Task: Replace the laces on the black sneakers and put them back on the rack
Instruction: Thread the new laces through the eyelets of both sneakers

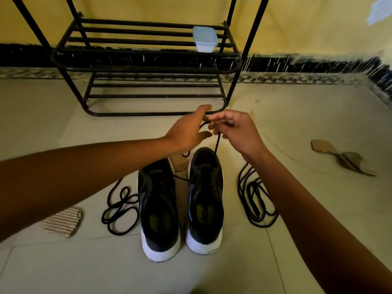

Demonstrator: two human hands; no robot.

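Note:
Two black sneakers with white soles stand side by side on the floor, heels toward me: the left sneaker (158,209) and the right sneaker (205,200). A black lace (216,144) rises taut from the toe end of the right sneaker to my hands. My right hand (235,132) pinches the lace's upper end between curled fingers. My left hand (188,130) meets it there, fingers fairly straight, touching the lace. A loose black lace (119,209) lies coiled left of the sneakers, another lace (254,196) coiled on the right. The black metal rack (148,68) stands just beyond my hands.
A small translucent lidded box (205,39) sits on the rack's middle shelf at the right. A striped cloth (63,221) lies on the floor at the left and cardboard pieces (343,158) at the right. The yellow wall with a dark skirting backs the rack.

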